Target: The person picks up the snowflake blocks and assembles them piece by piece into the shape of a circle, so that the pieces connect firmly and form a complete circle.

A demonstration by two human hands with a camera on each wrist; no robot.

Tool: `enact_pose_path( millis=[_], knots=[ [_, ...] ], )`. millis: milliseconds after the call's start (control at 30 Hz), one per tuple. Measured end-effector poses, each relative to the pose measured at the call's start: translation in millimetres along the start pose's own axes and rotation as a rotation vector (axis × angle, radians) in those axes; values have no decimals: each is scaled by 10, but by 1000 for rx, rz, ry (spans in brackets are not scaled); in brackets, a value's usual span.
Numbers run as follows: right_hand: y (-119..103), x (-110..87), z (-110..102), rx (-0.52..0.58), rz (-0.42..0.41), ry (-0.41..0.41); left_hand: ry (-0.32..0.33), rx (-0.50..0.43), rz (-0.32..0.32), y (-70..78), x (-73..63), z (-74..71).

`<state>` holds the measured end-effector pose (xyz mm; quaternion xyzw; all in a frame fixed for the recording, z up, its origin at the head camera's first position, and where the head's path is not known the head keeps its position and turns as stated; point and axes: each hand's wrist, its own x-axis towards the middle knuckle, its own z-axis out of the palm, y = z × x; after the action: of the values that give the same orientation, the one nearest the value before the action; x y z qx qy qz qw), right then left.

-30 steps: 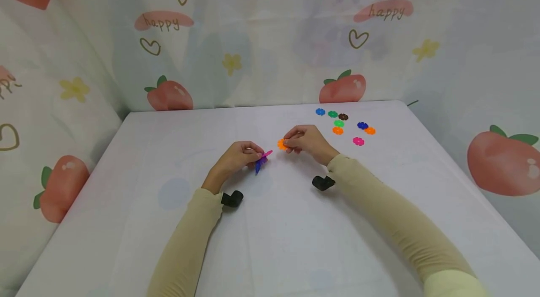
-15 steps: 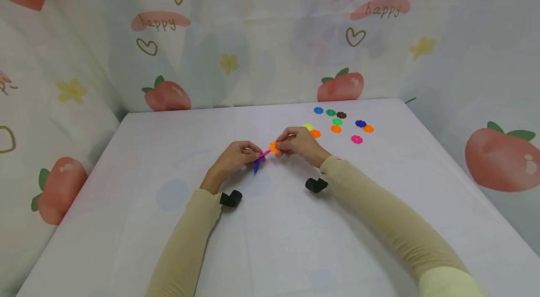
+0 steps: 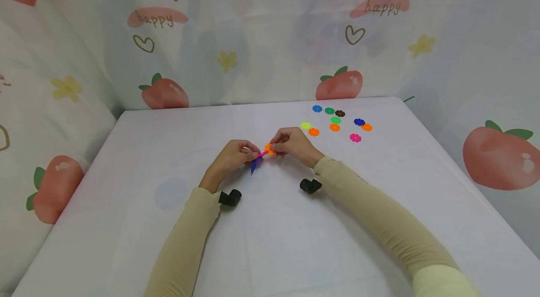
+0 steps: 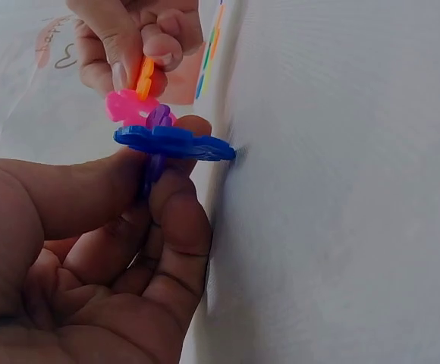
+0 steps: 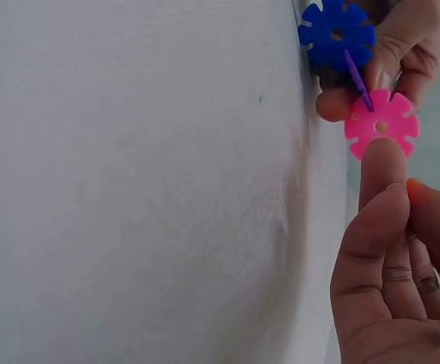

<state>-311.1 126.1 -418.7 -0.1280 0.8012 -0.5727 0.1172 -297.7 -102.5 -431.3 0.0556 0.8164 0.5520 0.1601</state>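
My left hand [image 3: 231,157] pinches a small chain of slotted, flower-shaped plastic discs. In the left wrist view the chain shows a blue disc [image 4: 171,140], a purple disc [image 4: 158,117] set crosswise and a pink disc [image 4: 129,106]. Between thumb and fingers of my right hand [image 3: 295,146] is an orange disc [image 3: 268,149], its edge right at the pink disc's rim. From the right wrist view, the blue disc [image 5: 337,35] and pink disc [image 5: 381,126] face the camera, joined by the purple disc [image 5: 359,82] seen edge-on. My right fingers hide most of the orange disc there.
Loose discs lie at the table's back right, among them a yellow disc [image 3: 305,125], a brown disc [image 3: 340,113], a pink disc [image 3: 356,137] and a dark blue disc [image 3: 359,122]. A patterned cloth [image 3: 253,44] hangs behind the white table [image 3: 295,241].
My right hand has moved left with the orange disc, bringing it up to the pink disc. The left hand stays nearly in place with the chain. Yellow and orange loose discs have come into sight.
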Motion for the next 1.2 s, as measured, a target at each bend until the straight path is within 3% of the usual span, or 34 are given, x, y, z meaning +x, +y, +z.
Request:
enact_pose_path(
  millis=[133, 400, 767, 1000, 1200],
  knots=[
    [-14, 5, 20, -14, -12, 6, 0, -2, 2, 17, -1, -8],
    [7, -5, 18, -19, -11, -14, -72, 42, 17, 45, -46, -87],
    [-84, 64, 7, -56, -15, -69, -34, 16, 44, 47, -22, -86],
    [-52, 201, -221, -72, 23, 21, -16, 6, 19, 41, -14, -93],
    [43, 298, -495, -153, 85, 116, -17, -19, -3, 19, -3, -96]
  ],
)
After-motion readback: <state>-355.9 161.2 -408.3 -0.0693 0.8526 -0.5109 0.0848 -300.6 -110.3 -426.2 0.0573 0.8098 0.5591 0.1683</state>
